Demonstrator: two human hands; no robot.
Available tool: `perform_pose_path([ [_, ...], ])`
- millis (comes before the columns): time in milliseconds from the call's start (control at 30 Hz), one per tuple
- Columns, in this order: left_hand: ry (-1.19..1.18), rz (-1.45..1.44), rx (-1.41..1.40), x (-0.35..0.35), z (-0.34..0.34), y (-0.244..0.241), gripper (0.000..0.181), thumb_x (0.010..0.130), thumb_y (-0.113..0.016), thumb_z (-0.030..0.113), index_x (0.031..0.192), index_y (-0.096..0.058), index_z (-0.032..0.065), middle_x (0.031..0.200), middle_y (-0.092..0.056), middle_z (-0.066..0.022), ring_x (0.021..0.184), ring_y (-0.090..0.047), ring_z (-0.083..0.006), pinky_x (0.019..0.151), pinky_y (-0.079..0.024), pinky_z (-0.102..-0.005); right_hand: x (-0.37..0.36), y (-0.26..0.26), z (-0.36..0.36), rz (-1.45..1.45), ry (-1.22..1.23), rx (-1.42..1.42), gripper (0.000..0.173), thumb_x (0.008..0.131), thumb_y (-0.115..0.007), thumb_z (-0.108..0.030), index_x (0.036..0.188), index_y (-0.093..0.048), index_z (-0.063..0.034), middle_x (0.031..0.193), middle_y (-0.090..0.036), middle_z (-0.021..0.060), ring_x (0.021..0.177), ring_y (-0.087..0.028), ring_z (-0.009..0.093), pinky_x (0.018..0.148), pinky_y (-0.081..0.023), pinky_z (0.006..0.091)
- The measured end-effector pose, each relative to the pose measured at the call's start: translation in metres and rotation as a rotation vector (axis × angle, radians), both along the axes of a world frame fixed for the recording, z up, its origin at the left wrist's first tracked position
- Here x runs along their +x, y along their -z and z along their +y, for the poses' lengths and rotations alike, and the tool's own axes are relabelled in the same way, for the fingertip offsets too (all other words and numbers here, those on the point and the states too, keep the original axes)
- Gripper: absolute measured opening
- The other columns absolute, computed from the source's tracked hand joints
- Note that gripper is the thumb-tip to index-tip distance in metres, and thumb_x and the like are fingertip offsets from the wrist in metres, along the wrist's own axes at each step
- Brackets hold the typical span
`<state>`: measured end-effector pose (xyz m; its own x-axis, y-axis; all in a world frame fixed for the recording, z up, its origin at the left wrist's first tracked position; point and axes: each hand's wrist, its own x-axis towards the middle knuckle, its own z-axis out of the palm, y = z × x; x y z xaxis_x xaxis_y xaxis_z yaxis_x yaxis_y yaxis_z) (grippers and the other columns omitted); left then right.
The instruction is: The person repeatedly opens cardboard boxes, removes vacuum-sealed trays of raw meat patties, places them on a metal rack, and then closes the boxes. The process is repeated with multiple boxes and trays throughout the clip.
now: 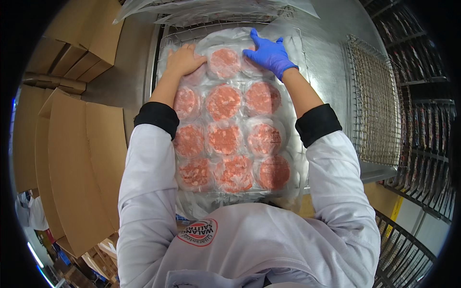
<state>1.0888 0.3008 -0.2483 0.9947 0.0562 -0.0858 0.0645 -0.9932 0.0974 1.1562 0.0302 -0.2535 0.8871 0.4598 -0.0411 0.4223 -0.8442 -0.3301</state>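
Note:
Before me lie several round, pinkish-red meat patties (223, 102) in rows, with clear plastic film (225, 36) around them. They rest over a wire rack (301, 46) on a metal table. My bare left hand (185, 60) lies on the film at the far left corner, partly covering a patty there. My right hand (268, 54), in a blue glove, is spread over the far right patty and hides much of it. Its thumb and fingers are apart. Neither hand visibly grips anything.
Stacked wire racks (376, 104) sit at the right on the metal table (326, 64). Beyond them stands shelving (428, 133) with filled racks. Cardboard boxes (72, 151) stand at the left. More loose plastic film (216, 10) covers a rack at the far edge.

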Motion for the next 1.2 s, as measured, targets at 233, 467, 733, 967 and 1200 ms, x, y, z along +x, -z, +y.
perform_pose_path([
  [233, -0.145, 0.243, -0.441, -0.009, 0.052, -0.020, 0.063, 0.077, -0.063, 0.062, 0.083, -0.075, 0.0001, 0.079, -0.071, -0.0214, 0.075, -0.070, -0.0363, 0.073, -0.054, -0.0463, 0.020, -0.035, 0.010, 0.205, -0.212, -0.178, 0.052, 0.086, -0.053, -0.055, 0.099, -0.076, -0.0097, 0.110, -0.071, 0.0169, 0.105, -0.067, 0.034, 0.098, -0.044, 0.0485],
  [467, -0.203, 0.062, -0.618, -0.018, 0.012, -0.069, 0.059, 0.080, -0.063, 0.058, 0.081, -0.074, 0.0000, 0.082, -0.071, -0.0218, 0.076, -0.070, -0.0346, 0.073, -0.054, -0.0427, -0.002, -0.035, -0.027, 0.723, 0.037, 0.583, 0.043, 0.099, -0.051, -0.035, 0.126, -0.065, -0.0045, 0.128, -0.065, 0.0062, 0.124, -0.055, 0.021, 0.106, -0.041, 0.0354],
  [733, -0.004, -0.520, -0.281, -0.040, 0.025, -0.074, 0.050, 0.084, -0.065, 0.051, 0.078, -0.073, 0.0019, 0.079, -0.069, -0.0233, 0.075, -0.067, -0.0421, 0.074, -0.053, -0.0477, -0.009, -0.059, -0.029, -0.063, -0.379, 0.200, 0.028, 0.084, -0.062, -0.040, 0.098, -0.075, -0.0196, 0.101, -0.072, 0.0156, 0.092, -0.067, 0.032, 0.082, -0.051, 0.0435],
  [967, 0.022, -0.622, -0.601, -0.254, -0.020, -0.149, 0.042, 0.090, -0.066, 0.035, 0.065, -0.061, 0.0017, 0.061, -0.057, -0.0162, 0.054, -0.057, -0.0323, 0.052, -0.046, -0.0423, -0.220, -0.167, -0.054, 0.157, -0.020, 0.577, 0.021, 0.079, -0.073, -0.024, 0.085, -0.067, -0.0047, 0.082, -0.067, 0.0109, 0.077, -0.067, 0.025, 0.069, -0.053, 0.0361],
  [1200, 0.236, -0.426, -0.376, -0.361, -0.050, 0.000, 0.026, 0.086, -0.071, 0.033, 0.078, -0.065, 0.0085, 0.073, -0.054, -0.0096, 0.059, -0.063, -0.0331, 0.053, -0.051, -0.0430, -0.327, -0.021, -0.112, -0.197, -0.372, 0.137, 0.009, 0.064, -0.072, -0.015, 0.065, -0.064, -0.0096, 0.074, -0.059, 0.0129, 0.070, -0.059, 0.035, 0.065, -0.047, 0.0452],
])
